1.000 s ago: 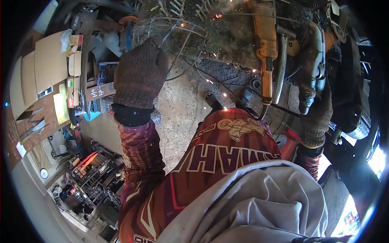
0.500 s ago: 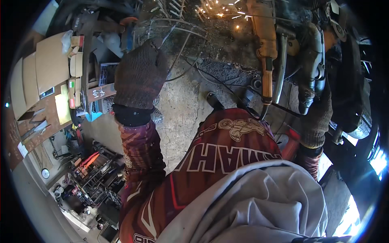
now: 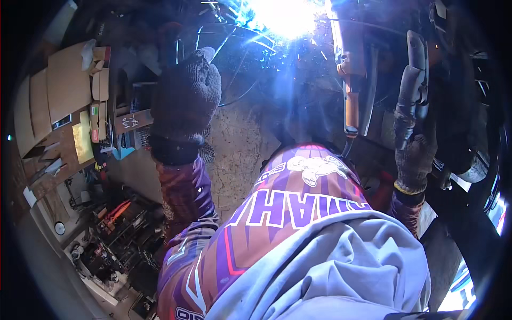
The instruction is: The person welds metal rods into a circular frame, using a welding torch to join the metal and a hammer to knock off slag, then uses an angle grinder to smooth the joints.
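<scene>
My left hand (image 3: 186,98), in a dark knitted glove, is closed at the near side of a frame of thin curved metal rods (image 3: 225,41); its grip is partly hidden. At the right, my gloved right hand (image 3: 417,160) is wrapped around the lower end of a dark welding electrode holder (image 3: 413,80). A thin electrode (image 3: 368,23) runs leftward from near the holder's top toward a glaring welding arc (image 3: 288,16). White-blue glare hides the point of contact. Between my hands lies an orange power tool (image 3: 352,69), touched by neither.
Beside the power tool lies a metal bar (image 3: 369,101). Cardboard pieces (image 3: 69,80) and boxes stand on the left, above a cluttered heap of metal parts (image 3: 122,229). A dark cylindrical object (image 3: 474,165) stands at far right. Cracked concrete floor (image 3: 234,149) shows below.
Scattered orange sparks have given way to a bright blue-white arc, and the surroundings look darker. The holder and my right hand have shifted slightly; my left hand stays nearly in place.
</scene>
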Demonstrator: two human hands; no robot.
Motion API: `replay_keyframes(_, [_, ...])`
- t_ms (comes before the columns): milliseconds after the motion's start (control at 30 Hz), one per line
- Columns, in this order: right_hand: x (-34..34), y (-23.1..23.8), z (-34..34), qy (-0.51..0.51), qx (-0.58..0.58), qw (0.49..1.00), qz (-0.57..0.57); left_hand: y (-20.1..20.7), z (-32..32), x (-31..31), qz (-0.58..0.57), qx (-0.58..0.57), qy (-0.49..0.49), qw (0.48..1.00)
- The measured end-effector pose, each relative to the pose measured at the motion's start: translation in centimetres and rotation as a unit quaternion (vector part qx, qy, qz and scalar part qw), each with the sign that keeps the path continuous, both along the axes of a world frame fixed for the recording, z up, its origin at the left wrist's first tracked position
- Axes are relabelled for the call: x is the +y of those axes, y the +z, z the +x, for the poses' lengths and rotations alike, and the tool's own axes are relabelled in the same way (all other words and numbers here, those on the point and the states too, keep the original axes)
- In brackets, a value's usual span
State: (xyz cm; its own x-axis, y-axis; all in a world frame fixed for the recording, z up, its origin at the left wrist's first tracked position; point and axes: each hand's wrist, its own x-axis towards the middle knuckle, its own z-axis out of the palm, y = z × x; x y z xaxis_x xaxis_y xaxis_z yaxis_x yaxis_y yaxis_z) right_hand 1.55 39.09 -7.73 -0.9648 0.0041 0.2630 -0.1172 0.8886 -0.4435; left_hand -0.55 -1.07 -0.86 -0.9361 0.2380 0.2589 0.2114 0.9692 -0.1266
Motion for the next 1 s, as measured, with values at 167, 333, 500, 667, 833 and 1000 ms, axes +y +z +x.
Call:
replay_keyframes(167, [0.2, -0.3, 0.1, 0.004, -0.018, 0.999, -0.040, 0.2, 0.5, 0.0, -0.097, 0.111, -0.054, 0.988])
replay_keyframes(333, [0.9, -1.6, 1.9, -0.010, -0.017, 0.995, -0.103, -0.7, 0.4, -1.6, -0.109, 0.109, -0.113, 0.982])
replay_keyframes(500, [5.0, -8.4, 4.6, -0.030, 0.076, 0.962, -0.260, -1.2, 0.8, -1.7, -0.097, 0.065, -0.074, 0.990])
replay_keyframes(667, [8.6, -10.5, 2.8, 0.071, 0.000, 0.997, 0.035, 0.2, 0.4, -0.5, -0.094, 0.030, -0.090, 0.991])
replay_keyframes(833, [4.2, -5.3, 2.9, -0.052, -0.288, 0.869, -0.399, 1.0, 0.3, -0.2, -0.091, -0.012, -0.082, 0.992])
replay_keyframes(1000, [3.0, -4.7, 2.8, -0.018, -0.274, 0.887, -0.371, 0.6, 0.0, -0.6, -0.031, 0.008, -0.073, 0.997])
